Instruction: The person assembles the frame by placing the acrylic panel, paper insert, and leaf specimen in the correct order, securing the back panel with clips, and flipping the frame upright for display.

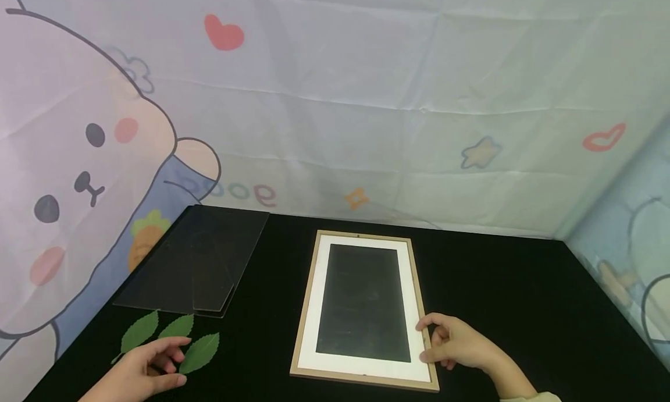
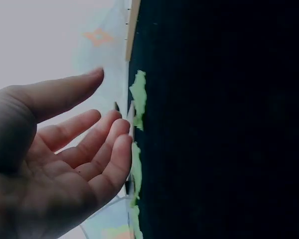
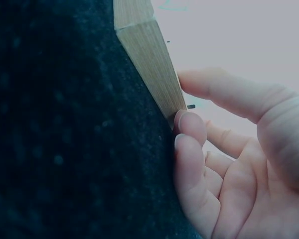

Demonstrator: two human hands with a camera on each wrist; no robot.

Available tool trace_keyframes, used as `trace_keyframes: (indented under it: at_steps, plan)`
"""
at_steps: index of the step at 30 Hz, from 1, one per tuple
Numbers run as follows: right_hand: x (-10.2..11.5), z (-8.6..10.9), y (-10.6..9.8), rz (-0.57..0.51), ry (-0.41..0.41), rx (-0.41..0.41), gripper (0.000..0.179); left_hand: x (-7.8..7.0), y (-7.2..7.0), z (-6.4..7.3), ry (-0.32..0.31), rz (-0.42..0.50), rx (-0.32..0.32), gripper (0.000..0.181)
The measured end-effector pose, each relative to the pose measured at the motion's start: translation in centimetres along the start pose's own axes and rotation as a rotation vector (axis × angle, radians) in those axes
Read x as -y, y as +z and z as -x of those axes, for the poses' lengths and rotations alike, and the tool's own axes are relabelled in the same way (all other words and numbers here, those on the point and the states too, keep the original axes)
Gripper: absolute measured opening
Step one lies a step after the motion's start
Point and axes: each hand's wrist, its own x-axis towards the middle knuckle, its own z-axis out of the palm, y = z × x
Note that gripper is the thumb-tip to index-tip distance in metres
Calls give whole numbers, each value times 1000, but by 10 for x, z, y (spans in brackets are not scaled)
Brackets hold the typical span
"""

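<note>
A picture frame with a light wooden border, white mat and dark centre lies on the black tabletop. My right hand pinches its right edge near the lower corner, thumb and forefinger on the top face. In the right wrist view, the other fingertips meet the wooden side low by the cloth. My left hand is at the lower left, fingers loosely bent and thumb apart, holding nothing. Just beyond its fingertips lie three green leaves: a left one, a middle one and a right one.
Dark, see-through flat sheets lie stacked at the table's far left, behind the leaves. A printed cloth with hearts, stars and a cartoon bear hangs behind the black table and along its sides.
</note>
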Motion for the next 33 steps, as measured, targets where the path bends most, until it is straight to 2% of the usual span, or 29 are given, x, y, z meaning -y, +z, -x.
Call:
trace_keyframes:
  at_steps: [5, 11, 15, 22, 28, 33]
  plan:
    - [-2, -1, 1, -3, 2, -7, 48, 2, 2, -2, -30, -23, 36, 67]
    - [-3, -2, 1, -10, 1, -15, 47, 4, 0, -4, -11, 17, 100, 60]
    - [-2, -1, 1, -20, 0, -15, 47, 5, 1, -4, -34, 48, 110, 52]
    - [-3, -1, 2, -24, 7, -14, 47, 7, 4, -2, -115, 130, 96, 31]
    - [-2, -1, 2, -19, 15, -19, 47, 10, 4, 0, -125, 90, 79, 19]
    - [0, 0, 2, -17, 4, -20, 48, 9, 4, 0, -182, 41, 41, 17]
